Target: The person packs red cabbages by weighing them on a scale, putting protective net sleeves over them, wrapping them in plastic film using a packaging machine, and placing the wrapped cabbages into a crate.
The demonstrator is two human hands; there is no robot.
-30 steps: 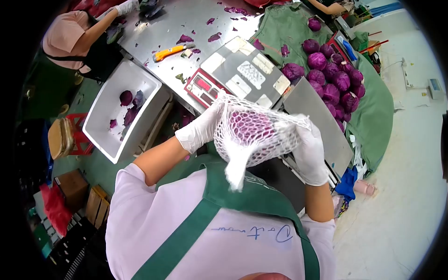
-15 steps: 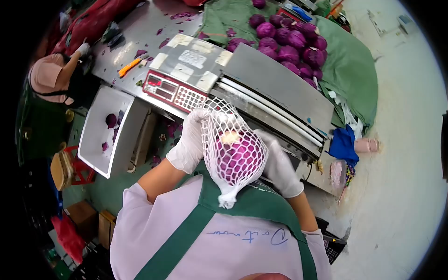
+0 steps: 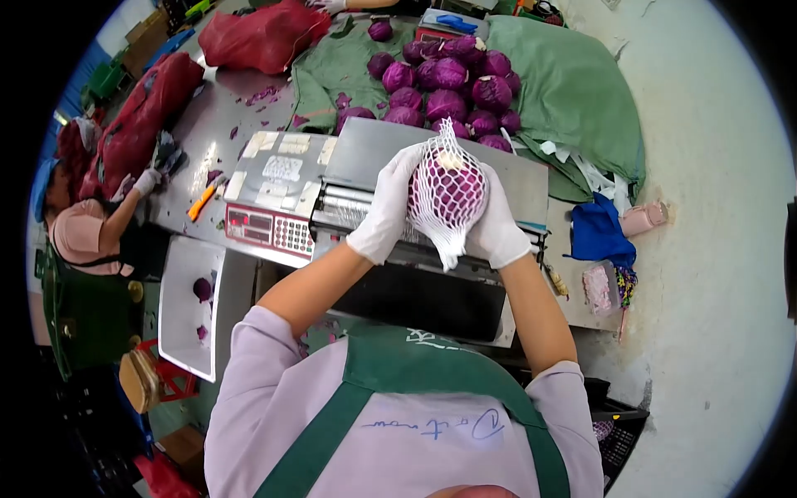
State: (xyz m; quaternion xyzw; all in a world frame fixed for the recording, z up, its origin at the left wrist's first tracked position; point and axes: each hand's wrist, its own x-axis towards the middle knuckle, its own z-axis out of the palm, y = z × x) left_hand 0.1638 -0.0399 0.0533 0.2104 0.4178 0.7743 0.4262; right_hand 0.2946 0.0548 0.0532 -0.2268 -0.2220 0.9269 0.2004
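Note:
A red cabbage (image 3: 448,192) sits inside a white foam net sleeve (image 3: 445,235), its pale stem end facing up. White-gloved, my left hand (image 3: 392,199) presses against the left side of the netted cabbage. My right hand (image 3: 496,220), gloved too, grips it from the right. Together they hold it above the front part of a wrapping machine (image 3: 465,133) with a grey top. The net's two ends stick out above and below the cabbage. Both hands' fingertips are partly hidden behind it.
Several red cabbages (image 3: 448,73) are piled on green cloth (image 3: 573,91) at the back. A scale (image 3: 278,178) stands left of the machine, beside an orange-handled knife (image 3: 201,202). A white bin (image 3: 189,332) stands lower left. A co-worker (image 3: 91,224) works at far left; red sacks (image 3: 261,35) lie behind.
Both hands have carried the netted cabbage away from my chest, forward over the machine. My right hand, blurred before, now clasps its side. The camera view has shifted.

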